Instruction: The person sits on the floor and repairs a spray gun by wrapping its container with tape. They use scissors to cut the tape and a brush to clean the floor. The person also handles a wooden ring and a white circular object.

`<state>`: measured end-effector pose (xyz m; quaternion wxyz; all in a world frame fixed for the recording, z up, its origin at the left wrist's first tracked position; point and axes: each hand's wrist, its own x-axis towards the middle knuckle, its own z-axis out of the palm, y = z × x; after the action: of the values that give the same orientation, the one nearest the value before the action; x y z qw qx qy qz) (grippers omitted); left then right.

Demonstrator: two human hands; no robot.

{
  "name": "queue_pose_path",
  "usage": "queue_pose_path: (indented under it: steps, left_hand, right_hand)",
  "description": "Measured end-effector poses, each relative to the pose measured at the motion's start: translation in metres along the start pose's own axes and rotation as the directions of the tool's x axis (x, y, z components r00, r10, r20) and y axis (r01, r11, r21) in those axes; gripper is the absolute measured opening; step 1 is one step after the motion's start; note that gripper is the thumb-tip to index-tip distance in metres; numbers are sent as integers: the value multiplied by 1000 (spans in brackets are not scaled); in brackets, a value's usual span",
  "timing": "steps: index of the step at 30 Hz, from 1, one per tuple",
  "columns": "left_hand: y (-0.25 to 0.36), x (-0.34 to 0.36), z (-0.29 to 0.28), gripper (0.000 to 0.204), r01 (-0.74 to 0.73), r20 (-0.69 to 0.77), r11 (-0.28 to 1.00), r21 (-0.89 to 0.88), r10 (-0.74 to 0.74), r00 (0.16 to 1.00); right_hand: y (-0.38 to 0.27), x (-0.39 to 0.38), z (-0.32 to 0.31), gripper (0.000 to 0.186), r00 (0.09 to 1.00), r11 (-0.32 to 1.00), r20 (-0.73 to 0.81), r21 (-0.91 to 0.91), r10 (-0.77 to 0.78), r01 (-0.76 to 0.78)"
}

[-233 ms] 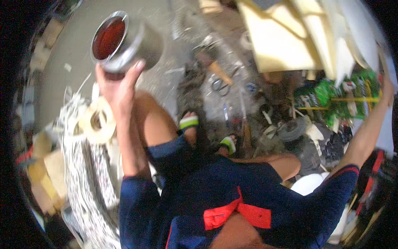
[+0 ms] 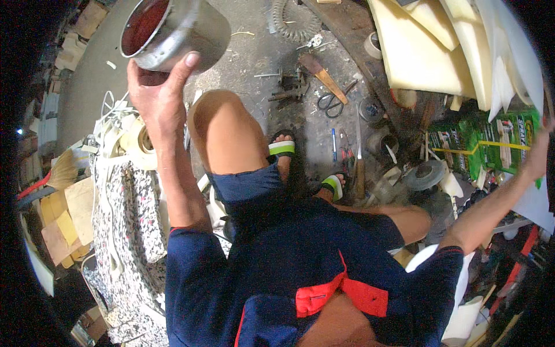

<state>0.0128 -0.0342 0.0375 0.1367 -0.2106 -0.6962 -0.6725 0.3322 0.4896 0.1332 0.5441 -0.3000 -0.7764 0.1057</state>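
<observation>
My left hand [image 2: 159, 89] is raised at the upper left and wrapped round the lower side of a dented metal pot [image 2: 196, 37]. The pot tilts, so its mouth faces up and to the left, and its inside looks reddish brown. Out at the far right, my right hand [image 2: 542, 147] is smeared and partly cut off by the dark rim; its fingers cannot be made out. Nearest to it are a hanging white sheet [image 2: 517, 55] and green printed packs [image 2: 503, 141]. Cream foam sheets [image 2: 425, 58] stand beside these.
On the floor ahead lie a wooden-handled brush [image 2: 324, 78], black scissors [image 2: 331, 106], a blue pen [image 2: 333, 144] and a coiled hose [image 2: 293, 26]. Tape rolls [image 2: 139, 139] rest on speckled foam [image 2: 124, 214] at my left. A grey disc [image 2: 425, 175] sits among scraps at the right.
The picture has shifted and sharpened. The pot has moved up toward the top edge, still in my left hand. My right hand appears lower along the right rim.
</observation>
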Motion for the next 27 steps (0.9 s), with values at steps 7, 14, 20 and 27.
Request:
queue_pose_path:
  steps: [7,14,20,27]
  left_hand:
    - [-15,15,-49,47,-25,11,999,-30,25,1000]
    - [-97,27,-73,59,29,9,999,17,-29,1000]
    - [-172,39,-79,65,108,-94,988,111,-98,991]
    - [-236,42,-81,60,156,-155,982,108,-138,978]
  right_hand:
    - [-96,-295,209,31,181,914,983,99,-29,-393]
    - [-105,-477,333,38,-266,149,911,-324,315,-934]
    - [-104,-556,411,57,-456,-424,828,-303,327,-853]
    - [-108,-580,440,25,-488,-685,828,-187,275,-704]
